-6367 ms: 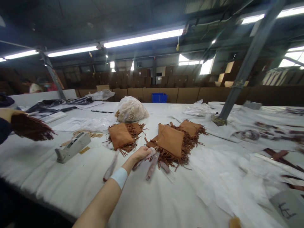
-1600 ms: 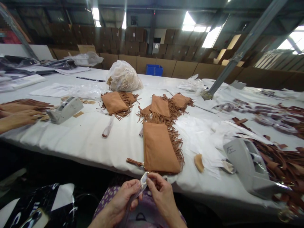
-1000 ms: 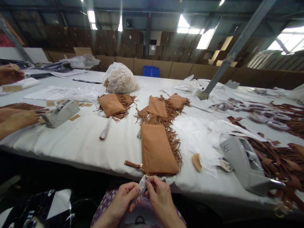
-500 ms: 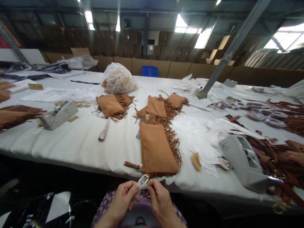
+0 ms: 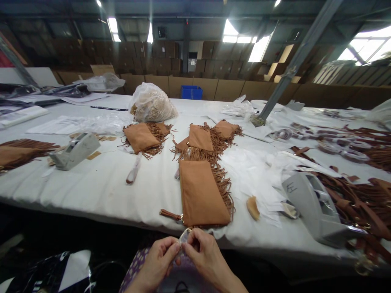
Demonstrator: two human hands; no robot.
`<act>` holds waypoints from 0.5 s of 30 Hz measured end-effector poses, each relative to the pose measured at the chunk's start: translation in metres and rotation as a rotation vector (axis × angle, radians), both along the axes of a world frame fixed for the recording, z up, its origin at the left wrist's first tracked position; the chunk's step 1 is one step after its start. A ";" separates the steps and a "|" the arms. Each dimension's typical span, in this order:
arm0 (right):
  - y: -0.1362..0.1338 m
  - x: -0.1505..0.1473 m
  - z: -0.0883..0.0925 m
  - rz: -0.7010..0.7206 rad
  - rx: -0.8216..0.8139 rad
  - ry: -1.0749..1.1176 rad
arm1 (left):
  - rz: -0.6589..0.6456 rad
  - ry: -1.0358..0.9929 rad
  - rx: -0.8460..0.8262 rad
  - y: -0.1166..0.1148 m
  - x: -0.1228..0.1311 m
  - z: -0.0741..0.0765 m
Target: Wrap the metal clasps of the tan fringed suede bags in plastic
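Observation:
In the head view, my left hand and my right hand meet just below the table's front edge. Both are closed in pinches on a small gold-coloured metal clasp wrapped in clear plastic. Fingers cover most of it, and whether a strap hangs from it is hidden. Right above my hands lies a tan fringed pouch with its fringe to the right. A brown zipper pull sticks out from its lower left corner.
Behind lie more fringed pouches and a plastic-wrapped strap. Tape dispensers stand left and right, the right one beside brown straps. A stuffed plastic bag sits farther back, and a metal post rises at the right.
My right hand has shifted left and up over the clasp, its fingertips now close to my left ones. Less of the clasp shows. A co-worker's hand at the far left has gone from view.

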State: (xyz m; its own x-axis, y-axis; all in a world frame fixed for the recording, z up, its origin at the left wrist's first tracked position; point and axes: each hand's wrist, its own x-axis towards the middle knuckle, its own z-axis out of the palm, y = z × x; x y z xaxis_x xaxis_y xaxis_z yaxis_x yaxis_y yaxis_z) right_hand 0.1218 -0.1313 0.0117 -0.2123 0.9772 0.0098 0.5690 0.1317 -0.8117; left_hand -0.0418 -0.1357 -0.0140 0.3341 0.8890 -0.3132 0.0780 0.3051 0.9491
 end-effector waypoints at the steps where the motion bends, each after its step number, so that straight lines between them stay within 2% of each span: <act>1: 0.000 0.000 -0.001 0.001 0.050 -0.030 | -0.008 0.010 0.010 0.001 0.000 0.000; 4: 0.003 0.005 -0.007 -0.001 0.261 -0.101 | -0.006 0.079 0.080 0.003 -0.001 0.002; 6: 0.007 0.014 -0.009 -0.133 0.378 -0.108 | 0.008 0.151 0.141 0.004 -0.003 0.005; 8: 0.012 0.024 -0.006 -0.349 0.392 -0.076 | 0.016 0.191 0.147 0.003 -0.005 0.006; 9: 0.014 0.029 -0.003 -0.422 0.351 -0.044 | 0.016 0.193 0.131 0.002 -0.005 0.006; 10: 0.015 0.032 0.000 -0.438 0.286 -0.004 | 0.015 0.188 0.111 0.002 -0.006 0.007; 13: 0.014 0.029 0.008 -0.234 0.056 0.104 | 0.008 0.153 0.089 0.001 -0.006 0.008; 15: 0.011 0.021 0.010 -0.108 -0.032 0.137 | -0.008 0.130 0.108 0.001 -0.006 0.007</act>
State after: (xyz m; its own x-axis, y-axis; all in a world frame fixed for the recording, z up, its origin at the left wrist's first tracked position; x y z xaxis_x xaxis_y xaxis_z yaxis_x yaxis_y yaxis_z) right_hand 0.1428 -0.1205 0.0217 -0.1053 0.9944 0.0002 0.4620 0.0491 -0.8855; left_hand -0.0478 -0.1349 -0.0067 0.3044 0.9172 -0.2569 0.2041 0.2007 0.9582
